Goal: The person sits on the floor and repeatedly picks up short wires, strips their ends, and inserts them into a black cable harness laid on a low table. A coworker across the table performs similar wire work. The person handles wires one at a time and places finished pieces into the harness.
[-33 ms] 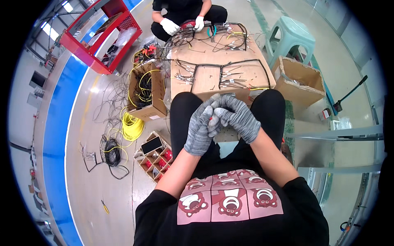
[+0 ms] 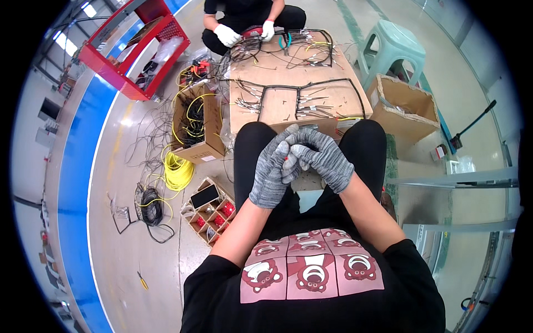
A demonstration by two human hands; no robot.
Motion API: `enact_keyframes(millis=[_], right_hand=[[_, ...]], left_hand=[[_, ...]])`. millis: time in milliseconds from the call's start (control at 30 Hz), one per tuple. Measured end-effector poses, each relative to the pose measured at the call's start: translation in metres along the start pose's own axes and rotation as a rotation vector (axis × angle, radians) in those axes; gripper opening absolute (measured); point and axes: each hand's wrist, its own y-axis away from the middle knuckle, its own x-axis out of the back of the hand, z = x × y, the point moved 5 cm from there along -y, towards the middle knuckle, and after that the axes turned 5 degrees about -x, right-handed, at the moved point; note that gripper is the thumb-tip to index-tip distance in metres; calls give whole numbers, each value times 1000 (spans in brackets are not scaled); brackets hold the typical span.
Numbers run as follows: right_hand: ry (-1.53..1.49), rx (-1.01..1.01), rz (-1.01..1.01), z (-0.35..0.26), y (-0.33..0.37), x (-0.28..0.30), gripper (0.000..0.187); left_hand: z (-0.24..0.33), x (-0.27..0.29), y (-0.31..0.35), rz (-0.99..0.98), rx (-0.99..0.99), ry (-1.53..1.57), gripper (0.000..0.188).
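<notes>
**Gripping a small red piece (image 2: 286, 158) between the knees (image 2: 255, 136)**

Clenching the gloved left hand (image 2: 270, 176) and right hand (image 2: 326, 162) around the piece, hiding most of it. Leaving only narrow sideways room inside the knees. Facing the near edge of the wooden surface (image 2: 305, 76), with a black wire harness (image 2: 282, 87) lying apart from both hands. Sitting with a compartment tray (image 2: 211, 215) near the left forearm (image 2: 244, 227), a cardboard box of cables (image 2: 205, 151) beside the surface's left edge, and another cardboard box (image 2: 397, 125) by its right edge.
</notes>
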Motion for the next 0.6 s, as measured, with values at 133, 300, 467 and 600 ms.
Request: enact_keyframes(millis=[133,300,467,600], right_hand=[[178,10,75,2,-1,8,13],[207,75,99,7,-13,30,10],[-192,-8,183,13,-25,52,14],[-261,-27,287,10,-45,106,5]], left_hand=[[-4,3,-11,-49,58,-65,48],[-17,6,-29,-140,158,43,44],[-29,26,-58,-98,147,321,36],[-48,37,-88,22,290,561,25]])
